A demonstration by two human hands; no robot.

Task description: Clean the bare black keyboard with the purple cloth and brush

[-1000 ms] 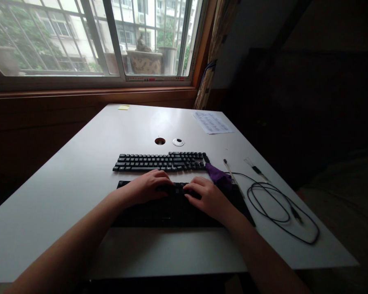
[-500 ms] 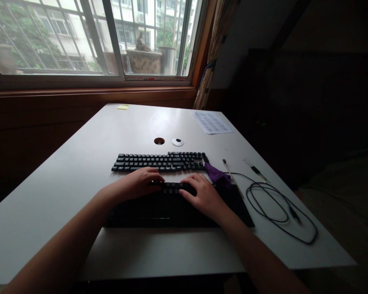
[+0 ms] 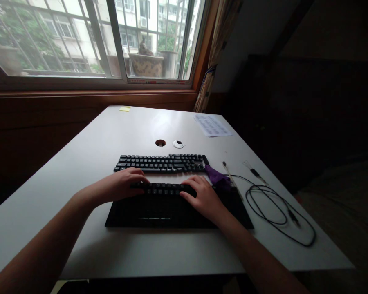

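A black keyboard lies at the near side of the white desk, with rows of black keycaps along its far edge and a dark surface in front of them. My left hand rests over the left end of those rows, fingers bent and thumb apart. At their right end is my right hand, with fingers and thumb spread on the keys. Just behind, loose keycaps stand in rows on the desk. What lies under my fingertips is partly hidden.
Beside the keyboard's right end are a purple cloth, a thin stick with a dark tip, a coiled black cable and a small wire tool. Further back lie paper sheets, a desk hole, a round cover and a yellow note.
My left hand has shifted left along the key rows, uncovering more keycaps. My right hand has stayed at nearly the same place. The view has tilted slightly.
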